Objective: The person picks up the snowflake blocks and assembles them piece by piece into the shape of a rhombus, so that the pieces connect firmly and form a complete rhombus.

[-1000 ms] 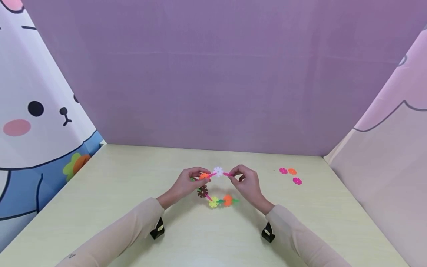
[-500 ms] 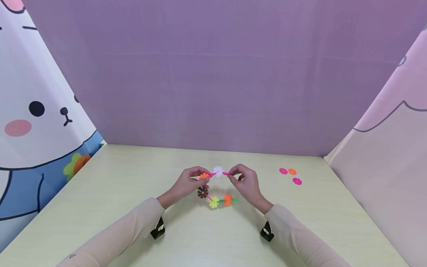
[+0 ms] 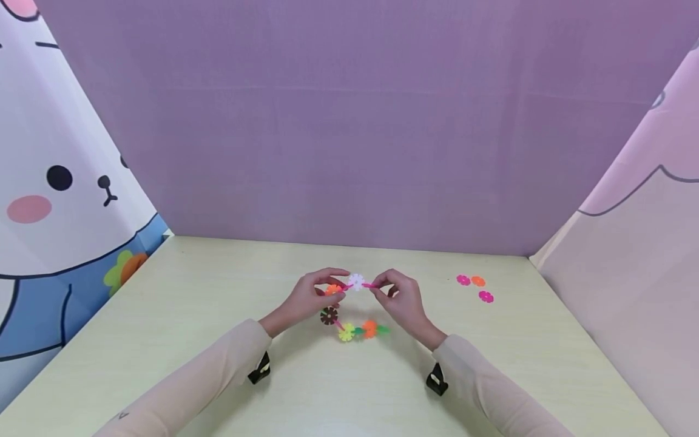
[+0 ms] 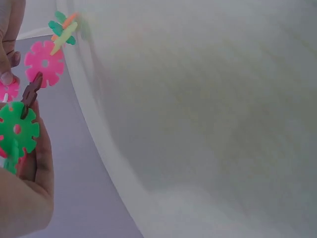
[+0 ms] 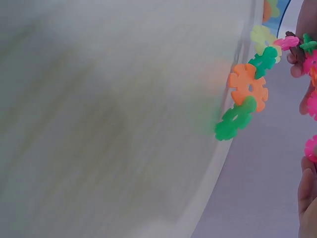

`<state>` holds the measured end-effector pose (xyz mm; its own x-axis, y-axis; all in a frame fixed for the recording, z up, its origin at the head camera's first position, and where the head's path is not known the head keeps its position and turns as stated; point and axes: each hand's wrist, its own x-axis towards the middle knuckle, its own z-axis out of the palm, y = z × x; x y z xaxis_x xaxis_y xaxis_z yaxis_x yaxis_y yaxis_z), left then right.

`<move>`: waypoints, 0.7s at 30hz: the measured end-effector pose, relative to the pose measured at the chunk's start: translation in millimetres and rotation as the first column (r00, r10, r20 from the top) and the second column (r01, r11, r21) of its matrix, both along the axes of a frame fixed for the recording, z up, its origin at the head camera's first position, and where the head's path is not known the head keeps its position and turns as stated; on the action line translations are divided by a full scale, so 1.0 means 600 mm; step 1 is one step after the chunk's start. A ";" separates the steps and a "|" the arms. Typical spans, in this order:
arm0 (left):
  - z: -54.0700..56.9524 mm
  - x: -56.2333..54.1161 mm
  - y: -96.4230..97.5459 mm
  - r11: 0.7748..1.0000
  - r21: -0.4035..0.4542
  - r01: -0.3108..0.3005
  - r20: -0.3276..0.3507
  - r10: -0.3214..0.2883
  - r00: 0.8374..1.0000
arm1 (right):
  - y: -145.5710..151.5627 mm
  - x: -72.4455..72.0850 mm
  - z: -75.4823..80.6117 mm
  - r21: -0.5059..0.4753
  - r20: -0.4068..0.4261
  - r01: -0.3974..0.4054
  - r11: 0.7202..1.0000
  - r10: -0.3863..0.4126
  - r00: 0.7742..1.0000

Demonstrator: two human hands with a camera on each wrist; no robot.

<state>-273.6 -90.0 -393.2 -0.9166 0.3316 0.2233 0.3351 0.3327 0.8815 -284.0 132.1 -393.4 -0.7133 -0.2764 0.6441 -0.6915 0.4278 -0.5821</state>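
Observation:
A curved chain of slotted, flower-shaped plastic discs spans both hands in the head view. My left hand (image 3: 303,301) holds it around an orange disc (image 3: 332,291), thumb below and index finger stretched out above. Beside it stands a white disc (image 3: 357,282). On that disc's right side, my right hand (image 3: 405,304) pinches a pink disc (image 3: 368,285) between thumb and fingertips. From the left hand the chain curves down through a brown disc (image 3: 329,315), a yellow disc (image 3: 346,332) and a second orange disc (image 5: 250,87) to a green end disc (image 5: 235,120). A green disc (image 4: 22,126) overlaps the left palm.
Two loose pink discs (image 3: 486,297) and a loose orange disc (image 3: 478,281) lie on the pale table (image 3: 218,273) to the right. Behind the table rises a purple panel (image 3: 349,152), with printed cloths at both sides.
My left index finger has lifted and straightened above the orange disc. The chain's lower part has shifted slightly left. The right hand keeps its pinch, nearly still.

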 end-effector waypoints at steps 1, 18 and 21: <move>0.000 0.000 0.000 1.000 -0.021 -0.011 -0.017 0.011 1.000 | 0.000 0.000 0.000 0.001 -0.004 -0.003 1.000 0.003 1.000; 0.003 0.002 0.010 0.991 -0.083 -0.108 -0.122 0.098 0.988 | -0.010 -0.001 0.004 0.017 -0.048 -0.045 0.999 0.046 0.998; 0.001 0.003 0.011 0.991 -0.070 -0.112 -0.106 0.104 0.989 | -0.011 -0.002 0.002 0.016 -0.057 -0.063 0.998 0.064 0.996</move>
<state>-271.9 -83.2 -392.3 -0.9218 0.2514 0.2952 0.3802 0.4361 0.8157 -285.5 125.7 -392.0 -0.6557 -0.3290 0.6796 -0.7498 0.3897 -0.5348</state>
